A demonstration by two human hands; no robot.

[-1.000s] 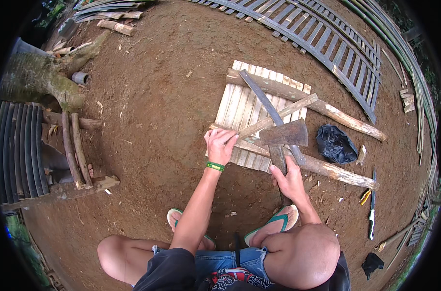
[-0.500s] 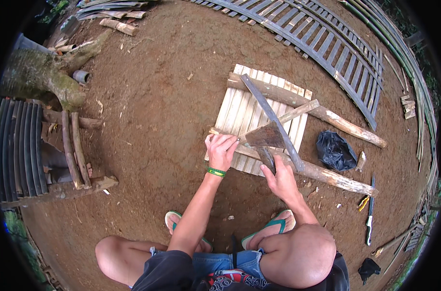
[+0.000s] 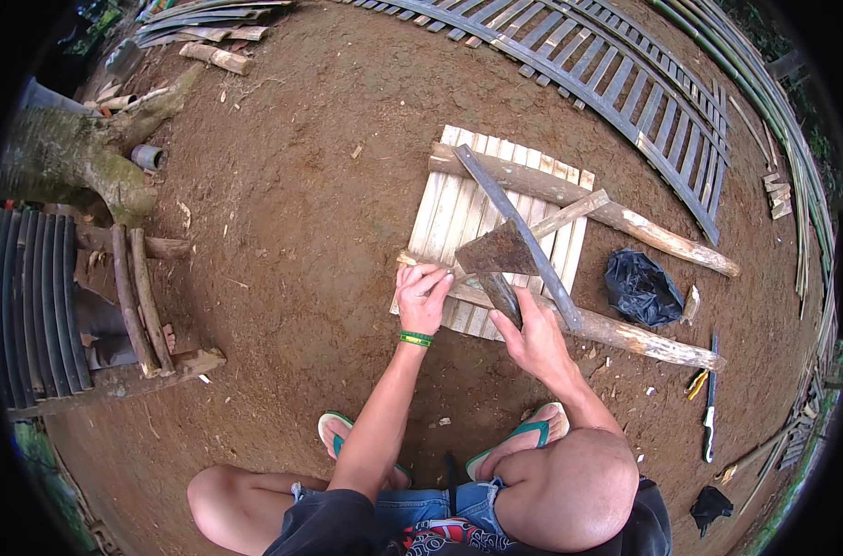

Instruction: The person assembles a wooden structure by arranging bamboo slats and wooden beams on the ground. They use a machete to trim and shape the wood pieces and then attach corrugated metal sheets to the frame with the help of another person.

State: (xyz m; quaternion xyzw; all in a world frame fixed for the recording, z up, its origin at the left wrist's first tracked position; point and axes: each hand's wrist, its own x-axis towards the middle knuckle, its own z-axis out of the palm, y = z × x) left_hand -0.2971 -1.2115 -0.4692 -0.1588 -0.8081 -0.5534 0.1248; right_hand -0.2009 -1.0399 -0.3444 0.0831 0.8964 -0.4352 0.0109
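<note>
My right hand (image 3: 536, 341) is closed around the dark handle (image 3: 501, 298) of a hatchet with a broad, rusty blade (image 3: 497, 252). The blade is above the near log (image 3: 635, 339), close to my left fingertips. My left hand (image 3: 421, 298) is closed in a pinch at the log's left end; what lies between finger and thumb is too small to make out. Under the logs is a panel of pale wooden slats (image 3: 440, 206). A long grey bar (image 3: 505, 199) and a thin pale stick (image 3: 570, 215) cross over the panel.
A second log (image 3: 644, 230) lies across the panel's far side. To the right are a black plastic bag (image 3: 642, 289) and a handsaw (image 3: 710, 408). Slatted grey frames (image 3: 616, 83) lie at the far right. A dark slatted bench (image 3: 42, 306) and tree trunk (image 3: 60, 148) stand left.
The hatchet blade has shifted slightly left, nearer my left fingertips, and its angle has changed a little. My left hand keeps its pinch at the log's end. The whole view has shifted slightly.
</note>
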